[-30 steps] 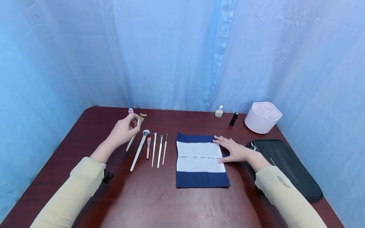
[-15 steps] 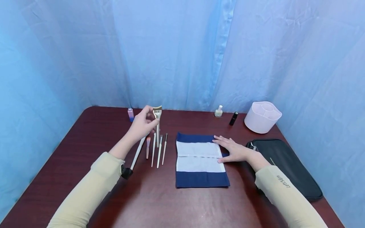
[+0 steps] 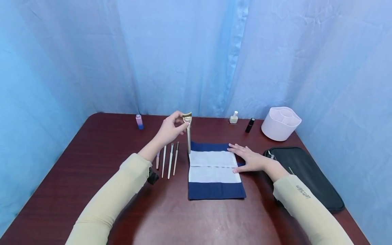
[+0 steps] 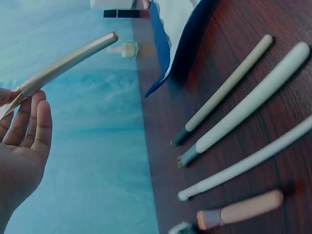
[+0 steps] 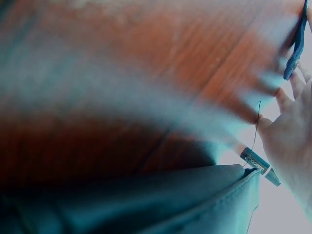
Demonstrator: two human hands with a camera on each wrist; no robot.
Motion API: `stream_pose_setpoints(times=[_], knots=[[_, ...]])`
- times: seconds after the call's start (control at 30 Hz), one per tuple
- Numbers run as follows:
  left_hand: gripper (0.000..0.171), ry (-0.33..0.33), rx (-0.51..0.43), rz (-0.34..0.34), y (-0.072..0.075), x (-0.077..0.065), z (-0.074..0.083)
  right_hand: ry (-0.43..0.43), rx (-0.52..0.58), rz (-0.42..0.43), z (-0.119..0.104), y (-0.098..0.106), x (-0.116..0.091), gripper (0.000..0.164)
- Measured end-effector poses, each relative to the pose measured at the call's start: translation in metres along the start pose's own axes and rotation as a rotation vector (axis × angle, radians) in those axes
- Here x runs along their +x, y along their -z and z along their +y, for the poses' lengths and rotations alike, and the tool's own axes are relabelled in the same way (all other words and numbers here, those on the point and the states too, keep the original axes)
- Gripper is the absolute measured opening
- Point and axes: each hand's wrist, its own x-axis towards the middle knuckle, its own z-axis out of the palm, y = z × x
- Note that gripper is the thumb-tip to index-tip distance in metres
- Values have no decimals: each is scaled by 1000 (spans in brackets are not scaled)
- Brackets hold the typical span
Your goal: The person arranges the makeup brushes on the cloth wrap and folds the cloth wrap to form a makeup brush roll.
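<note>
My left hand (image 3: 169,132) pinches a makeup brush (image 3: 189,137) near its gold metal neck. The brush is upright with its bristles up, and its handle end overlaps the upper left edge of a navy and white fabric brush roll (image 3: 215,191). In the left wrist view, thumb and fingers meet at the gold part of the brush (image 4: 70,64). My right hand (image 3: 252,160) rests with spread fingers on the roll's right edge. Several pale-handled makeup brushes (image 3: 170,163) lie left of the roll, along with a short pink-handled brush (image 4: 251,207). My left arm hides part of this row.
A black zip case (image 3: 306,177) lies under and beside my right forearm. Along the back stand a white divided holder (image 3: 278,126), a black tube (image 3: 249,125), a nail polish bottle (image 3: 233,118) and a pink-blue bottle (image 3: 139,121). Blue curtains (image 3: 177,61) surround the table.
My left hand has carried the makeup brush rightward from the left of the row to the roll's left edge, turning it from slanted to upright. My right hand stays on the roll.
</note>
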Motion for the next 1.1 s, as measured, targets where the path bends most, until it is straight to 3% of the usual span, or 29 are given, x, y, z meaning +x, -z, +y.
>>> stream_pose_setpoints(times=[0.33, 0.47, 0.77, 1.1], knots=[[26, 88, -131, -169, -14, 14, -17, 12, -5, -2, -2, -1, 1, 98], [26, 89, -140, -233, -18, 13, -26, 12, -8, -3, -2, -2, 1, 98], [24, 83, -122, -240, -27, 17, -50, 0, -6, -6, -2, 0, -2, 99], [29, 157, -51, -318, -32, 10, -54, 8, -8, 4, -5, -3, -2, 98]])
